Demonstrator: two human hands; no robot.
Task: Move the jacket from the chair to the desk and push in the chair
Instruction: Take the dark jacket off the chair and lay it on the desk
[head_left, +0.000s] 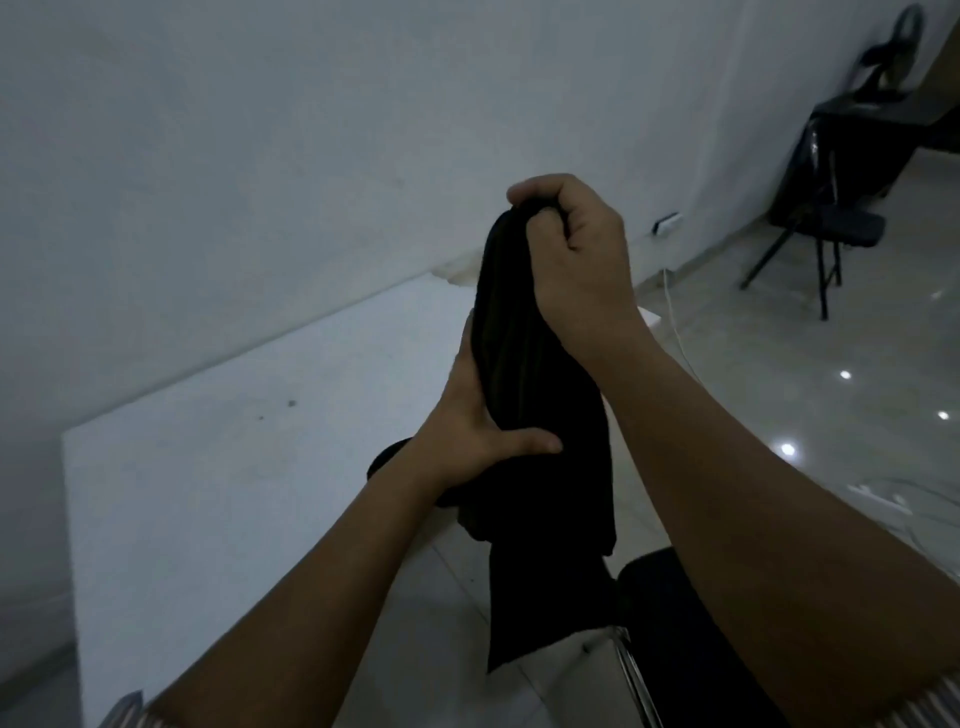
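Note:
The black jacket (540, 415) hangs bunched in the air in front of me, over the right edge of the white desk (249, 457). My right hand (576, 260) is clenched on its top end. My left hand (478, 415) grips its middle from the left, thumb across the cloth. The jacket's lower end dangles down to about knee height. The chair (670, 639), with a black seat and a chrome frame, is at the lower right, beside the desk and partly hidden under my right arm.
The desk stands against a white wall (260, 156). A second black folding chair (831, 208) with dark things on it stands at the far right. A white cable (675, 322) runs along the glossy tiled floor (805, 389) from a wall socket.

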